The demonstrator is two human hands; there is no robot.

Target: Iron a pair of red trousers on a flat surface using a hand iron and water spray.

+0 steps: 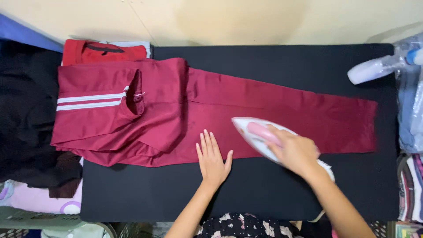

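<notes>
black board (273, 194) (flat): maroon trousers (211, 110) spread

Both forearms are bare, with no sleeves, rings or watch showing. At the bottom edge, a black garment (240, 225) with a pale floral print covers the torso.

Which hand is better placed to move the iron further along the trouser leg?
The right hand, I think: its fingers grip the handle of the iron, which rests on the maroon trousers. The left hand lies flat on the cloth beside it.
</notes>
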